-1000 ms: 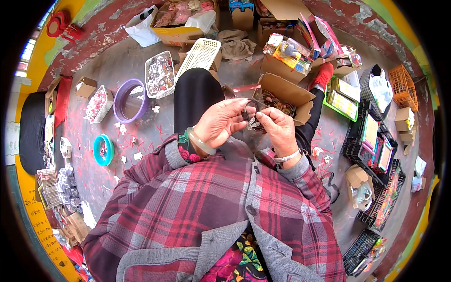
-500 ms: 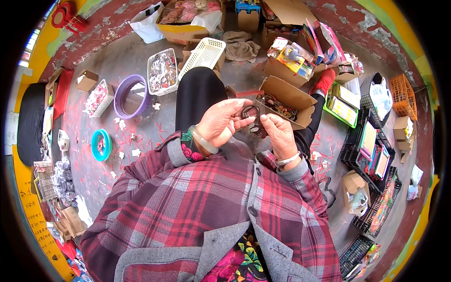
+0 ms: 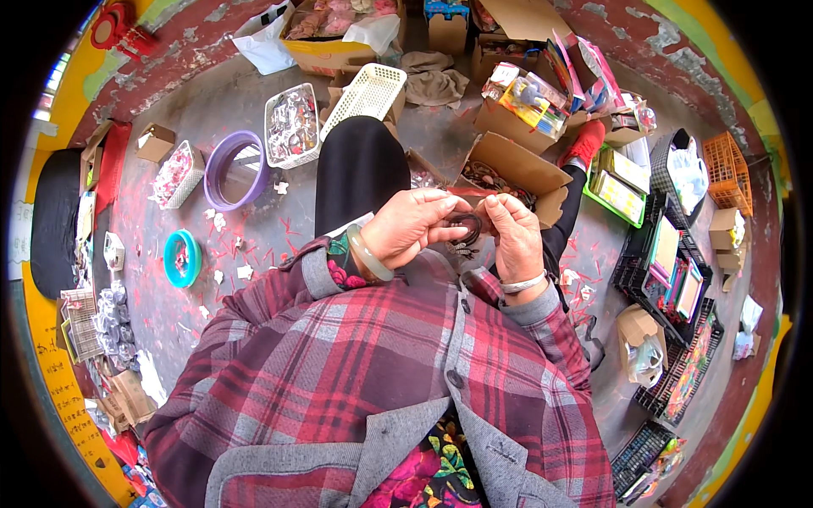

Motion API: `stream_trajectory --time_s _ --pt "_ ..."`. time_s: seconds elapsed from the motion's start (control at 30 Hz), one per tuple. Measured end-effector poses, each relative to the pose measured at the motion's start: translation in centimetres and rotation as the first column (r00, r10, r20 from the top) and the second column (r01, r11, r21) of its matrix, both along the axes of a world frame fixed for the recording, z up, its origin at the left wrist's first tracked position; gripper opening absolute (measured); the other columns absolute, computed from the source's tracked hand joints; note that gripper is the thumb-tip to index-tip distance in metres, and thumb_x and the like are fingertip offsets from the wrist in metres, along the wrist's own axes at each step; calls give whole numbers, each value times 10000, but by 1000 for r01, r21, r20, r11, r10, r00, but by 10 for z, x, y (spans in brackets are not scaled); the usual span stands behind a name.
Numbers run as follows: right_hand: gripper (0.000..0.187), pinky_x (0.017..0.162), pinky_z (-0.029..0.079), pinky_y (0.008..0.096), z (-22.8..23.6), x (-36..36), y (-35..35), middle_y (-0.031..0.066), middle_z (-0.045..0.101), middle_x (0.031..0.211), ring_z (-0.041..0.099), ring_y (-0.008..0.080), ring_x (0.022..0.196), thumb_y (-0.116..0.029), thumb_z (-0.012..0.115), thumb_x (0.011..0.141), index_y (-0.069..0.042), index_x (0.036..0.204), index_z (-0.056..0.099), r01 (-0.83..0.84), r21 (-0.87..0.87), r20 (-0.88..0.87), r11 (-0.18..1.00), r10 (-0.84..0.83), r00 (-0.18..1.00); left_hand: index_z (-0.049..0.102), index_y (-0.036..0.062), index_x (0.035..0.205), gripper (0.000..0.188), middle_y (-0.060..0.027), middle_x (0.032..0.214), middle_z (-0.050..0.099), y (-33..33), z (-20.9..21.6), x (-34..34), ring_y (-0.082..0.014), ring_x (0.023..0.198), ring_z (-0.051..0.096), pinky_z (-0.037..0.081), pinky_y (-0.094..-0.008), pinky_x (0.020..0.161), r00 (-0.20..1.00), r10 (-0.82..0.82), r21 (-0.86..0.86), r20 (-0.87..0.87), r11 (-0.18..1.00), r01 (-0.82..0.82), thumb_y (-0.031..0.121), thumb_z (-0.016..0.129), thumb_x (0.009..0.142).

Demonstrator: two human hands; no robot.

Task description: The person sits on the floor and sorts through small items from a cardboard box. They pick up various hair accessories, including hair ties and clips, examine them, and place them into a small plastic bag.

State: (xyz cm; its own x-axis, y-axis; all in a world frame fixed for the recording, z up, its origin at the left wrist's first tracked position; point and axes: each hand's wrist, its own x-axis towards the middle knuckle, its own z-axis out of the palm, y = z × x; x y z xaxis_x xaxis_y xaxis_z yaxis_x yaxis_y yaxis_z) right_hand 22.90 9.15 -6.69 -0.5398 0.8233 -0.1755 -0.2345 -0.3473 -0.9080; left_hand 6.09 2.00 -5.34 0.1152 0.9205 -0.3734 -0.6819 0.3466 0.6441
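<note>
Both my hands meet in front of my chest at a small clear plastic bag with a red top edge point(image 3: 472, 193). Inside it, as far as I can see, hangs a coiled dark brown cord bracelet point(image 3: 465, 232) with small metal-looking pieces. My left hand point(image 3: 408, 227) pinches the bag's upper left side between thumb and fingers. At the upper right side, my right hand point(image 3: 517, 241) has thumb and fingertips closed on the same edge. Just beyond them, an open cardboard box point(image 3: 542, 182) holds a heap of similar dark bracelets.
To the left stand a white basket of packaged pieces point(image 3: 292, 159), a purple tub point(image 3: 212, 190) and a teal bowl point(image 3: 196, 258). Cardboard boxes of packaged goods point(image 3: 517, 127) lie ahead. Black crates point(image 3: 631, 288) line the right side. Red and white scraps litter the floor.
My fingertips have come closer together at the bag's top edge. My right hand has risen slightly, and the bracelet hangs lower, below my fingers.
</note>
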Motion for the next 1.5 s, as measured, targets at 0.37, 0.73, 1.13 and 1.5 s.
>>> stream_trajectory --time_s 0.37,0.73,1.13,1.5 --pt "82 634 435 236 17 -2 0 29 592 761 543 111 683 -82 596 847 -13 807 610 257 429 137 866 -344 929 551 -57 1054 251 -107 1035 587 -1 2 -1 -169 939 599 539 -294 819 994 19 -24 -108 999 -22 150 495 924" --pt "128 641 463 341 31 -16 -10 75 593 766 574 254 699 -70 652 703 -61 829 631 -167 958 260 232 -465 846 552 -29 1123 241 -54 963 606 -5 1 13 -113 908 579 509 -253 764 886 4 194 -464 976 98 77 439 938" --pt "119 625 446 342 31 -16 -10 53 564 727 555 244 685 -58 654 654 -72 754 589 -229 966 257 119 -517 816 584 -17 1065 201 -78 830 633 -7 4 10 -94 768 563 458 -235 671 436 137 284 -889 913 292 55 485 905" --pt "48 656 469 222 26 12 2 36 614 777 585 103 715 4 587 794 14 827 620 48 229 106 972 -74 992 586 -13 1093 235 -95 1011 622 -5 6 7 -154 934 600 510 -277 798 905 -136 46 -404 985 168 111 476 926"
